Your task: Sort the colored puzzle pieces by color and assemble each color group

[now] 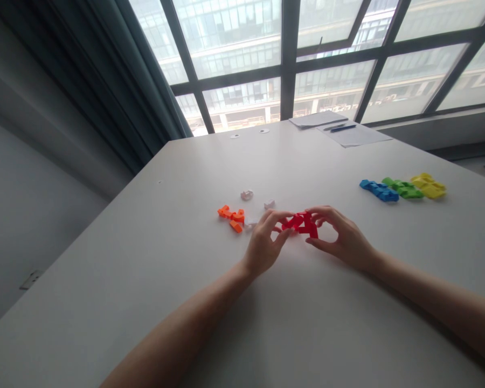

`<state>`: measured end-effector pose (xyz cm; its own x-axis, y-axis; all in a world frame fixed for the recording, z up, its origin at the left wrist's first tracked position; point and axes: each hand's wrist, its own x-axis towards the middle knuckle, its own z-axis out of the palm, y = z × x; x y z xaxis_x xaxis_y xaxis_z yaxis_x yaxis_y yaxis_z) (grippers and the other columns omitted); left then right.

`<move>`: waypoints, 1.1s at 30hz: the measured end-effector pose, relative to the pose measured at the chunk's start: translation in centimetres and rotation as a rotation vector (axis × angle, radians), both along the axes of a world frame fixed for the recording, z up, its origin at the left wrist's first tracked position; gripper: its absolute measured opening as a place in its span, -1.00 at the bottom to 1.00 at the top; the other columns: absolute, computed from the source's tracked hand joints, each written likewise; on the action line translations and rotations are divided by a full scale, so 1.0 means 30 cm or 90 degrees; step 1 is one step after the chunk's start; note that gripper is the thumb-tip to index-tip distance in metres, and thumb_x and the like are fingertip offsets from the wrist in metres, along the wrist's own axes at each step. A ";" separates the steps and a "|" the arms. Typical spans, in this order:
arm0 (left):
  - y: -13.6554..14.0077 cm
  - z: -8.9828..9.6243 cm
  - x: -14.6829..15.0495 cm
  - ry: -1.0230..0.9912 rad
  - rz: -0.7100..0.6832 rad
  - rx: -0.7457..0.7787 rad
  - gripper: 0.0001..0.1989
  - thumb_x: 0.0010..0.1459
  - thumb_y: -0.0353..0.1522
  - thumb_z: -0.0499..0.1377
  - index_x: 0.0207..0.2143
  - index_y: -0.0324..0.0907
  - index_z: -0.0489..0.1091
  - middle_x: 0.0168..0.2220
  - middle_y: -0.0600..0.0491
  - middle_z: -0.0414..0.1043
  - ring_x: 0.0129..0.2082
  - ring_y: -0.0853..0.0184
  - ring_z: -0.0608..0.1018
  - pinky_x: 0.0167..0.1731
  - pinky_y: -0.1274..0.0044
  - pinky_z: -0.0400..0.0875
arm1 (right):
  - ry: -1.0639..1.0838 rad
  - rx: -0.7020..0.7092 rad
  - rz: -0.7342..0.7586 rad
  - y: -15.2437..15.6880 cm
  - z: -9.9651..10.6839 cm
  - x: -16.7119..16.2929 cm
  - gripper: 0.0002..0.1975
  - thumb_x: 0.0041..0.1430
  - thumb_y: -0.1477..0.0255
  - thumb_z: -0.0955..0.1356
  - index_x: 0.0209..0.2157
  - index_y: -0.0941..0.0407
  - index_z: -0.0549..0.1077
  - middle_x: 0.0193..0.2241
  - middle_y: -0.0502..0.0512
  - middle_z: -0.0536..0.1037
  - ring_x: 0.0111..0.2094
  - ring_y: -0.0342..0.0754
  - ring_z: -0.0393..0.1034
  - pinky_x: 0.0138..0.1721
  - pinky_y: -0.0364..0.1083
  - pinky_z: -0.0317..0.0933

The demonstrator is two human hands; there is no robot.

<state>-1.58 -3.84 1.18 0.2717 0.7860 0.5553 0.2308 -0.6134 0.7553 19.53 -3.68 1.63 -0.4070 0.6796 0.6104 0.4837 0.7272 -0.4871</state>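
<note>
red pieces (308,229): partly behind fingers (324,246) | left forearm (194,318), right forearm (436,288), curtain (92,59): edge-cropped

Red pcs (308,227) look like smooth plastic, slight sheen, approx. same stuff as orange pcs (236,216). Blue pcs (379,190), green pcs (404,188) & yellow pcs (428,185): also plastic, more matt, faceted surf. White pcs (247,195) prob. plastic too, finish too small to tell. Tabletop (178,188) smooth, pale laminate-type, satin w/ soft reflections nr window. Sheets (364,137) = plain matt paper. Curtain (89,59): heavy matt cloth, folded. Window frame (288,70) dark, metal-looking; panes (242,32) glass. Wall (28,199) smooth, matt, painted-looking.
</note>
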 end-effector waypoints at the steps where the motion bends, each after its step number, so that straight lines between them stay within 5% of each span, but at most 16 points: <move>1: -0.001 0.002 -0.001 0.002 -0.003 0.004 -0.79 0.25 -0.40 0.15 -0.05 -0.12 0.38 -0.14 -0.02 0.39 -0.17 0.36 0.52 -0.29 0.56 0.55 | 0.000 0.002 0.002 0.000 -0.001 0.000 -0.56 0.12 0.39 0.41 0.04 0.04 0.28 -0.16 0.15 0.48 -0.30 -0.03 0.45 -0.26 0.00 0.43; 14: 0.007 -0.010 -0.001 0.014 0.069 0.084 -0.65 0.18 -0.48 0.19 0.02 -0.11 0.29 -0.26 0.08 0.41 -0.23 0.40 0.49 -0.20 0.52 0.50 | 0.011 -0.005 -0.001 -0.002 -0.002 0.000 -0.54 0.13 0.42 0.41 0.05 0.02 0.28 -0.12 0.18 0.45 -0.28 -0.03 0.45 -0.23 0.01 0.42; 26: 0.022 -0.016 -0.012 -0.069 0.134 -0.075 -0.65 0.14 -0.55 0.06 -0.02 -0.17 0.34 -0.21 0.02 0.30 -0.20 0.39 0.44 -0.20 0.52 0.52 | -0.082 -0.098 -0.135 0.048 -0.053 0.028 -0.64 0.13 0.41 0.35 -0.01 0.08 0.32 -0.12 0.17 0.50 -0.19 0.04 0.44 -0.14 0.05 0.36; 33: 0.020 -0.007 -0.020 -0.049 0.113 -0.115 -0.57 0.16 -0.58 -0.01 0.03 -0.13 0.37 -0.17 0.01 0.27 -0.18 0.38 0.43 -0.16 0.52 0.49 | -0.196 -0.063 -0.159 0.047 -0.055 0.023 -0.60 0.19 0.45 0.29 0.08 0.05 0.33 -0.04 0.15 0.52 0.02 0.13 0.34 0.03 0.16 0.20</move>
<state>-2.17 -3.24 0.97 0.0832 0.9058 0.4155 0.2602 -0.4222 0.8683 20.22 -2.27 -0.03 -0.3752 0.8299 0.4128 0.7735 0.5258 -0.3540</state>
